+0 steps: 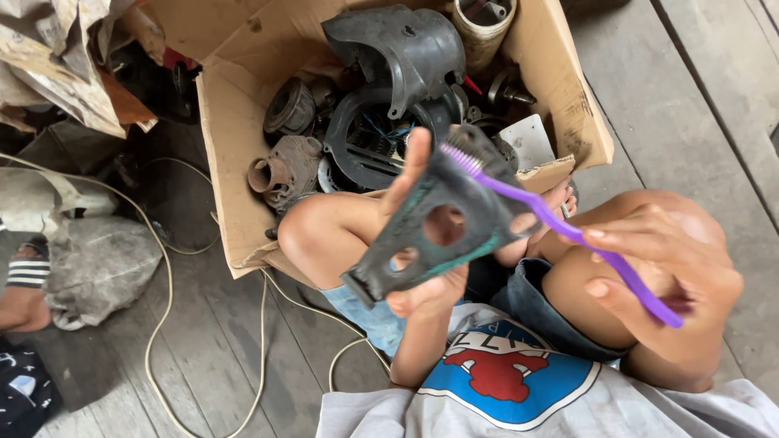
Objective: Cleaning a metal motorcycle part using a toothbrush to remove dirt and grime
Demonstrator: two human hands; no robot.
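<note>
Head camera, looking straight down over the knees: the left hand (426, 280) is up in front of the chest, fingers (412, 166) clamped round a grimy black plate (442, 223) with a round hole through its middle and a smaller one lower down, greenish smears along its edges. The plate tilts, lower end toward the left knee. The right hand (661, 276) grips a purple toothbrush (568, 231) by the handle, fingers closed on it, and the bristle end lies right on the plate's upper edge. Behind the hands, an open cardboard box (235, 162) sits on the plank floor (690, 97), packed with dirty black machine parts (389, 89), a round housing among them. A pale cable (166, 276) loops across the floor on the left, beside a crumpled grey cloth (101, 264). At the far left edge, another person's foot (24, 296) shows.
</note>
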